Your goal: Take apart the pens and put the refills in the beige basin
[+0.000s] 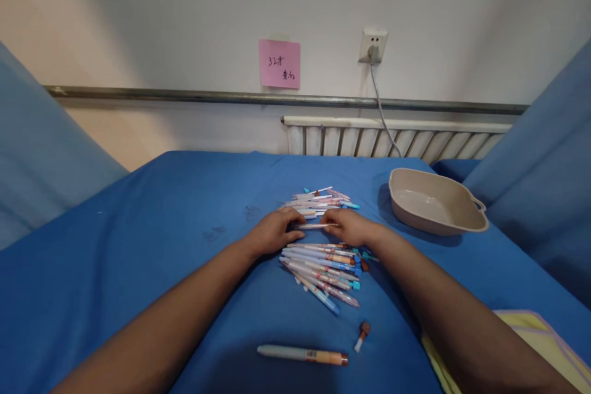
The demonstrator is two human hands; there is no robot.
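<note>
My left hand (277,231) and my right hand (349,226) face each other over the middle of the blue-covered table. Between them lies a slim, pale pen (316,226), its left end between my left thumb and fingers, its right end pinched in my right fingers. Just beyond my hands is a pile of pens (318,202), in white, pink and light blue. Closer to me, a second group of pens (321,265) lies side by side, fanning out at the near edge. Some have blue or brown end pieces.
A lone pen (302,354) with an orange-brown end lies in front, near a small brown cap piece (362,336). A beige basin (434,200) stands at the back right. A yellow cloth (538,341) lies by my right forearm. Blue curtains (540,184) hang at both sides.
</note>
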